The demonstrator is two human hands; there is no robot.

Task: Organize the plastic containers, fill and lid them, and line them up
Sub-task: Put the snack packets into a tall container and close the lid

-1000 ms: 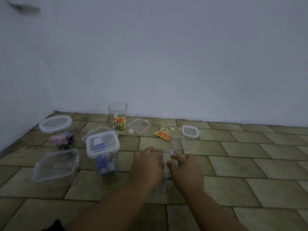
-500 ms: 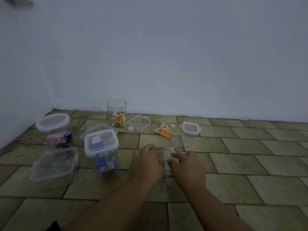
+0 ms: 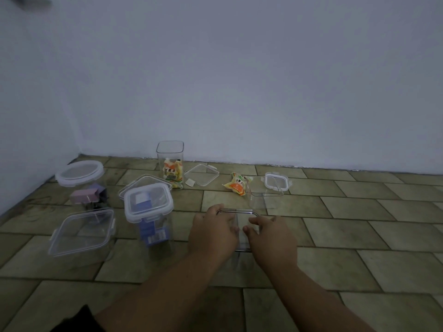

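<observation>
A clear square container with a dark-rimmed lid [image 3: 239,215] stands on the tiled floor in front of me. My left hand [image 3: 212,233] lies on the lid's left half, its fingers reaching the far rim. My right hand [image 3: 272,238] presses on the right half, thumb pointing inward. Behind it stands a small open clear container [image 3: 263,196], with a white-rimmed lid [image 3: 276,182] just beyond and an orange snack packet [image 3: 237,185] to its left. A tall open container [image 3: 170,153] by the wall holds a snack packet; a loose clear lid [image 3: 201,174] lies beside it.
On the left stand three lidded containers: a round one with pink and purple items [image 3: 79,173], a flat square one [image 3: 81,233] and a tall one with blue packets [image 3: 148,204]. Another clear lid or box [image 3: 143,184] sits behind the tall one. Walls close off the back and the left.
Both hands stay on the dark-rimmed lid, their fingers shifting only slightly. The view has drifted a little; no object has moved.
</observation>
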